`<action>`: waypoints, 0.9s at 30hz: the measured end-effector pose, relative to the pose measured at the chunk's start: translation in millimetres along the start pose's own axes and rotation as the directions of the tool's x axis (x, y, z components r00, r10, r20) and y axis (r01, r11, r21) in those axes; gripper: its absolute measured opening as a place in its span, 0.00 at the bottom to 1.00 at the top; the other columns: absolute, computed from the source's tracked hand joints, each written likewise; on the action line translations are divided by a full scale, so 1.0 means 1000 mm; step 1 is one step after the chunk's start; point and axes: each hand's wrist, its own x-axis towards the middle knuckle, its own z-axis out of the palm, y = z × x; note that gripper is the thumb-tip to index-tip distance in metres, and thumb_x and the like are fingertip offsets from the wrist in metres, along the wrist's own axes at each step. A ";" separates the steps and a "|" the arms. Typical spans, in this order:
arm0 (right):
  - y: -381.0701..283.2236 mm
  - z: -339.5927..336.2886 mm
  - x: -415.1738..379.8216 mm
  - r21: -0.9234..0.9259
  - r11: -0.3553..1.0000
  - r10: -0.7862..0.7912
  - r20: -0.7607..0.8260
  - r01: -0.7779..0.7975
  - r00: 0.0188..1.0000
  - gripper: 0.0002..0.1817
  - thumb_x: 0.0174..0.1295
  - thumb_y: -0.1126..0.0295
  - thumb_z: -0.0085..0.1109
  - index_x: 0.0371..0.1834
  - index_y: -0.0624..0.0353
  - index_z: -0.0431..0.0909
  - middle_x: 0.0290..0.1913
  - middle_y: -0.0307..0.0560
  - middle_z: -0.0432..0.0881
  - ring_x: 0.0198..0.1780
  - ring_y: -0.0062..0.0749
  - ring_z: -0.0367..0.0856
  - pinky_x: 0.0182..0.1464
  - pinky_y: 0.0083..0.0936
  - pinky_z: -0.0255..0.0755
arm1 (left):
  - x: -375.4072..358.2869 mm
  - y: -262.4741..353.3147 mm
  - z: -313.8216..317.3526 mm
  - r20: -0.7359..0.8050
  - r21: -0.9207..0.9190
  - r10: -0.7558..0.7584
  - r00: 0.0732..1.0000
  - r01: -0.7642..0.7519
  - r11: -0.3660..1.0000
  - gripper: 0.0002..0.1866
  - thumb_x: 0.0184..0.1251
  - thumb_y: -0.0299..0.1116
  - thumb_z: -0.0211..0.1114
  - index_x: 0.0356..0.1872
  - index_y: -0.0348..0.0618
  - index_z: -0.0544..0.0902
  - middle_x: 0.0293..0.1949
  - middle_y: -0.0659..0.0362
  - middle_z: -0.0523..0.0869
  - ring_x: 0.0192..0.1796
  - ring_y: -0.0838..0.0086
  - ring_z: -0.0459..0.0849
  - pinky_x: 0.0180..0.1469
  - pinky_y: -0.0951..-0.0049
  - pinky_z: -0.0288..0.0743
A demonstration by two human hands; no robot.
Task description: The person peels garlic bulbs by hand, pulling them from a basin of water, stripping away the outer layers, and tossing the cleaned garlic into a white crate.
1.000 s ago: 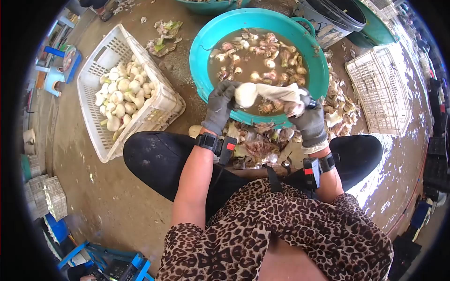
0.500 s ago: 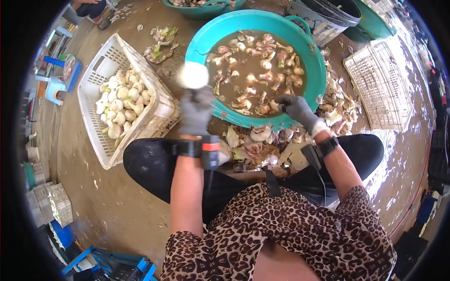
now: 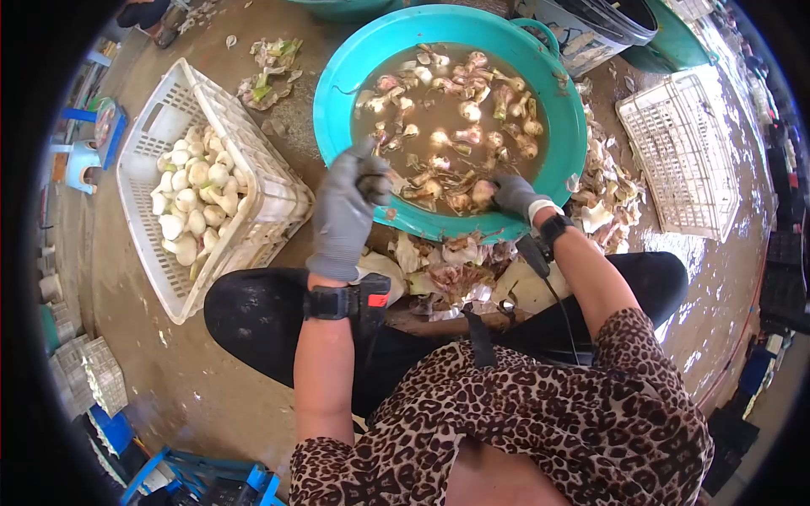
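Observation:
My left hand (image 3: pixel 348 207), in a grey glove, is raised over the near-left rim of the teal tub (image 3: pixel 337 118). Its fingers are curled in and no bulb shows in them. Inside the tub's near-right side, my right hand (image 3: pixel 515 196), also gloved, has its fingertips closed against a garlic bulb (image 3: pixel 483 193). Several unpeeled garlic bulbs (image 3: pixel 469 111) with stems and purplish skins lie in the tub's brown water. To the left, peeled white garlic bulbs (image 3: pixel 199 174) fill part of a tilted white plastic crate (image 3: pixel 274 190).
Loose garlic skins (image 3: pixel 451 278) heap between my legs and the tub, with more skins (image 3: pixel 601 198) along its right side. Another white crate (image 3: pixel 682 160) stands at the right. A grey bucket (image 3: pixel 582 38) is behind the tub. Part of another person (image 3: pixel 152 18) shows at upper left.
The blurred white bulb at my left hand is gone from there, and that hand has come lower. My right hand has moved slightly left onto a bulb. The whole view has shifted a little.

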 end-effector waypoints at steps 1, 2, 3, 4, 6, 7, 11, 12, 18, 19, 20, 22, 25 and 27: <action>-0.002 -0.006 -0.002 -0.007 1.000 -0.001 0.001 0.001 1.000 0.18 0.48 0.66 0.53 0.44 0.57 0.73 0.43 0.56 0.76 0.45 0.49 0.74 0.46 0.35 0.68 | 0.003 -0.007 0.004 -0.092 0.210 -0.089 0.992 0.106 0.972 0.26 0.54 0.38 0.61 0.55 0.44 0.67 0.46 0.56 0.73 0.47 0.74 0.72 0.38 0.74 0.73; -0.010 -0.017 -0.009 0.016 0.999 -0.031 0.004 0.031 1.000 0.16 0.47 0.65 0.54 0.40 0.58 0.75 0.41 0.56 0.77 0.43 0.51 0.74 0.44 0.36 0.68 | 0.003 -0.018 0.009 -0.093 0.205 -0.088 0.992 0.106 0.973 0.26 0.54 0.38 0.61 0.55 0.44 0.67 0.46 0.56 0.73 0.47 0.74 0.72 0.38 0.74 0.73; -0.019 -0.028 -0.018 0.043 0.997 -0.059 0.006 0.058 0.998 0.15 0.47 0.64 0.55 0.37 0.59 0.76 0.39 0.55 0.78 0.41 0.52 0.75 0.42 0.37 0.68 | 0.003 -0.031 0.016 -0.017 0.555 0.000 1.000 0.010 0.832 0.31 0.49 0.38 0.65 0.56 0.43 0.65 0.49 0.55 0.71 0.48 0.71 0.71 0.43 0.72 0.71; -0.033 -0.038 -0.029 0.095 0.990 -0.101 0.002 0.100 0.995 0.13 0.47 0.63 0.56 0.30 0.63 0.77 0.31 0.52 0.80 0.37 0.44 0.77 0.39 0.30 0.69 | 0.003 -0.042 0.021 0.088 0.818 0.054 0.995 -0.103 0.566 0.36 0.44 0.38 0.68 0.57 0.43 0.63 0.52 0.54 0.70 0.50 0.68 0.71 0.48 0.70 0.70; -0.055 -0.058 -0.060 0.411 0.897 -0.208 0.062 0.164 0.976 0.14 0.50 0.63 0.55 0.32 0.64 0.76 0.30 0.49 0.79 0.35 0.38 0.77 0.38 0.27 0.70 | 0.003 -0.063 0.022 0.241 0.907 0.167 0.956 -0.283 0.311 0.39 0.38 0.35 0.71 0.57 0.44 0.63 0.53 0.53 0.69 0.52 0.65 0.69 0.52 0.69 0.67; -0.066 -0.065 -0.075 0.687 0.703 -0.327 0.084 0.183 0.941 0.15 0.52 0.62 0.54 0.34 0.64 0.75 0.30 0.45 0.79 0.33 0.32 0.77 0.36 0.23 0.70 | 0.003 -0.070 0.020 0.410 0.905 0.230 0.883 -0.425 0.016 0.42 0.33 0.33 0.73 0.57 0.45 0.63 0.53 0.52 0.69 0.55 0.62 0.68 0.55 0.68 0.64; -0.100 -0.066 -0.106 0.988 0.153 -0.315 0.073 -0.026 0.946 0.17 0.57 0.59 0.52 0.39 0.64 0.73 0.31 0.40 0.77 0.29 0.22 0.74 0.32 0.19 0.69 | -0.001 -0.064 0.019 0.377 0.909 0.215 0.901 -0.405 0.103 0.41 0.33 0.32 0.73 0.55 0.43 0.64 0.53 0.52 0.69 0.56 0.61 0.68 0.56 0.68 0.64; -0.099 -0.062 -0.105 0.998 -0.040 -0.392 0.032 -0.052 0.920 0.19 0.57 0.57 0.52 0.42 0.63 0.71 0.34 0.40 0.76 0.28 0.21 0.73 0.30 0.18 0.68 | -0.004 -0.061 0.022 0.302 0.904 0.269 0.915 -0.364 0.224 0.39 0.33 0.32 0.73 0.53 0.43 0.66 0.51 0.52 0.70 0.53 0.61 0.71 0.54 0.69 0.65; -0.134 -0.048 -0.115 0.967 0.221 -0.078 -0.112 0.127 0.991 0.19 0.57 0.57 0.53 0.14 0.57 0.70 0.11 0.29 0.64 0.15 0.11 0.60 0.17 0.13 0.53 | -0.011 -0.059 0.032 0.355 0.919 0.345 0.869 -0.391 0.040 0.36 0.33 0.34 0.73 0.49 0.41 0.67 0.46 0.52 0.72 0.48 0.62 0.73 0.50 0.68 0.68; -0.134 -0.048 -0.115 0.967 0.220 -0.078 -0.116 0.131 0.990 0.19 0.57 0.57 0.53 0.14 0.57 0.70 0.11 0.29 0.64 0.15 0.11 0.60 0.17 0.13 0.53 | -0.011 -0.059 0.031 0.358 0.918 0.346 0.867 -0.395 0.038 0.36 0.33 0.34 0.73 0.49 0.41 0.67 0.46 0.52 0.72 0.48 0.62 0.73 0.50 0.68 0.68; -0.133 -0.048 -0.113 0.969 0.212 -0.071 -0.113 0.125 0.991 0.16 0.56 0.61 0.55 0.16 0.59 0.71 0.12 0.32 0.67 0.14 0.13 0.62 0.16 0.13 0.54 | -0.010 -0.060 0.029 0.366 0.918 0.354 0.861 -0.396 0.014 0.36 0.33 0.35 0.73 0.49 0.40 0.68 0.46 0.51 0.72 0.48 0.61 0.73 0.50 0.68 0.68; -0.132 -0.049 -0.113 0.970 0.210 -0.067 -0.108 0.120 0.992 0.12 0.55 0.65 0.56 0.19 0.60 0.72 0.14 0.34 0.69 0.14 0.15 0.64 0.15 0.14 0.55 | -0.010 -0.061 0.025 0.371 0.918 0.367 0.853 -0.396 -0.009 0.35 0.32 0.36 0.74 0.48 0.40 0.68 0.46 0.51 0.72 0.48 0.61 0.73 0.50 0.68 0.68; -0.128 -0.051 -0.115 0.970 0.226 -0.096 -0.075 0.095 0.993 0.10 0.55 0.67 0.56 0.21 0.62 0.73 0.15 0.35 0.70 0.14 0.15 0.65 0.15 0.13 0.58 | -0.007 -0.061 0.017 0.349 0.923 0.369 0.862 -0.383 0.021 0.34 0.34 0.37 0.74 0.47 0.39 0.70 0.44 0.52 0.74 0.46 0.63 0.74 0.49 0.69 0.69; -0.124 -0.048 -0.113 0.980 0.146 -0.161 -0.114 0.138 0.980 0.07 0.56 0.70 0.54 0.26 0.63 0.73 0.17 0.37 0.73 0.15 0.16 0.67 0.16 0.13 0.62 | -0.005 -0.062 0.011 0.354 0.886 0.358 0.864 -0.432 0.168 0.31 0.38 0.39 0.73 0.45 0.38 0.71 0.39 0.56 0.76 0.43 0.68 0.76 0.44 0.71 0.72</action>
